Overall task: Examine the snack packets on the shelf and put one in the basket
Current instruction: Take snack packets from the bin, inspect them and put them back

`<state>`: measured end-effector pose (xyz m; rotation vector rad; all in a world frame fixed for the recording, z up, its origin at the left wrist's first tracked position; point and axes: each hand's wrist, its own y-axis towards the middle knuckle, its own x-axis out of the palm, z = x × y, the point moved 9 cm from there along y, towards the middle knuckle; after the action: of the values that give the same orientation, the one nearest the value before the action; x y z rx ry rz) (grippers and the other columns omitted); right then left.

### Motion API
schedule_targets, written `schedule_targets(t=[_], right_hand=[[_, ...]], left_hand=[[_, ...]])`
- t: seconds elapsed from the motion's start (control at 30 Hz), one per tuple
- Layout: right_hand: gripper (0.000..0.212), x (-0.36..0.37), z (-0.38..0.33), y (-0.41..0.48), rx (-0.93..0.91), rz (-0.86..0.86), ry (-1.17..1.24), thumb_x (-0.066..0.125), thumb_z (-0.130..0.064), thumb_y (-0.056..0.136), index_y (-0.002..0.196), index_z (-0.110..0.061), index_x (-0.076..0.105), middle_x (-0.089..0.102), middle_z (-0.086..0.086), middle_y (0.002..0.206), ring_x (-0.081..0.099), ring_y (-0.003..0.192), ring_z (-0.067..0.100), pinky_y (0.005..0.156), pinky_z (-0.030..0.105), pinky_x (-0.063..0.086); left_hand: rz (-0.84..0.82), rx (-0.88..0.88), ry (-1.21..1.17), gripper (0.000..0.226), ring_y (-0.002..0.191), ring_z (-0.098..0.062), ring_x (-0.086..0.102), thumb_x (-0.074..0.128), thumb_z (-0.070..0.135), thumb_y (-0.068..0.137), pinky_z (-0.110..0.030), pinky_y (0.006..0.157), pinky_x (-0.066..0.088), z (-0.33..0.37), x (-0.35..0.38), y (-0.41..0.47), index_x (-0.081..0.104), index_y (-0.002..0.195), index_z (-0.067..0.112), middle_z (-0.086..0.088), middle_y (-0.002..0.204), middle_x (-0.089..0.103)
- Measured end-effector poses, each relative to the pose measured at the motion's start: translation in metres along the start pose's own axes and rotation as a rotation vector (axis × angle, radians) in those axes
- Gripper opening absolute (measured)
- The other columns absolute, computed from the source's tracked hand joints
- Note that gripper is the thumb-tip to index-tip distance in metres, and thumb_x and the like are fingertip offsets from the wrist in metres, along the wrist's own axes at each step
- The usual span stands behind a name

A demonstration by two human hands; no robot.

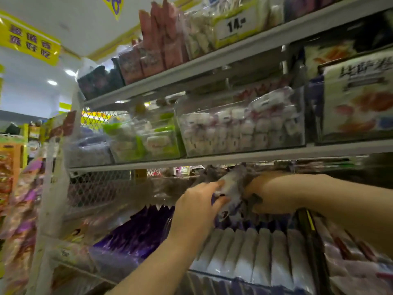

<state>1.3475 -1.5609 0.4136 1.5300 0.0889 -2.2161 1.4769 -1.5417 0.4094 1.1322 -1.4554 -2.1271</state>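
Grey metal shelves (234, 160) carry clear tubs and stacked snacks. On the lower level stands a row of white packets (255, 252). Just above that row, the left hand (197, 201) and right hand (270, 192) grip one blurred white-and-purple snack packet (230, 186) between them, with thumbs and fingers curled round its two sides.

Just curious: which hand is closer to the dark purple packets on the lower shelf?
Left. The left hand is just right of the dark purple packets; the right hand is farther right, beyond the white packet both grip.
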Motion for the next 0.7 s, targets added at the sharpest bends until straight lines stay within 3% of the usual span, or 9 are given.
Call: schedule_targets(t=[0.1,0.23,0.4,0.57,0.7], right_hand=[[0.04,0.006,-0.004,0.01,-0.031,-0.035,0.024,0.05,-0.036,0.091,0.13,-0.026,0.054,0.059,0.005,0.128,0.055,0.111,0.026,0.09,0.028,0.045],[0.044,0.02,-0.006,0.022,-0.042,-0.126,0.035,0.052,-0.036,0.09,0.134,-0.03,0.05,0.056,0.004,0.131,0.054,0.112,0.027,0.096,0.037,0.047],[0.039,0.021,-0.005,0.028,-0.078,-0.125,0.023,0.057,-0.035,0.089,0.128,-0.027,0.056,0.06,0.002,0.126,0.056,0.11,0.024,0.098,0.039,0.047],[0.027,0.017,0.014,0.021,-0.052,-0.064,-0.016,0.051,-0.023,0.091,0.11,-0.014,0.068,0.068,0.006,0.11,0.062,0.097,0.024,0.089,0.034,0.051],[0.027,0.022,0.012,0.02,-0.11,-0.093,-0.014,0.052,-0.021,0.09,0.111,-0.021,0.068,0.068,0.002,0.11,0.06,0.095,0.022,0.086,0.032,0.049]], left_hand=[[0.021,-0.033,0.015,0.039,0.095,-0.02,0.065,0.07,0.039,0.085,-0.034,0.082,0.051,-0.011,0.008,0.007,0.067,0.121,0.027,0.002,0.107,0.07],[0.014,-0.015,0.066,0.031,0.11,-0.024,0.063,0.07,0.037,0.086,-0.036,0.087,0.052,-0.012,0.016,0.023,0.07,0.114,0.024,0.003,0.132,0.059],[-0.049,0.101,0.193,0.026,0.095,-0.028,0.063,0.064,0.032,0.089,-0.037,0.071,0.049,0.001,0.037,0.032,0.065,0.111,0.018,-0.001,0.123,0.054],[-0.242,0.139,0.36,0.041,0.121,-0.027,0.045,0.052,0.035,0.095,-0.033,0.094,0.037,-0.006,0.071,0.049,0.051,0.132,0.02,-0.004,0.134,0.046],[-0.378,0.082,0.143,0.05,0.129,-0.022,0.041,0.066,0.037,0.087,-0.036,0.105,0.038,-0.023,0.083,0.049,0.051,0.134,0.023,0.001,0.141,0.042]])
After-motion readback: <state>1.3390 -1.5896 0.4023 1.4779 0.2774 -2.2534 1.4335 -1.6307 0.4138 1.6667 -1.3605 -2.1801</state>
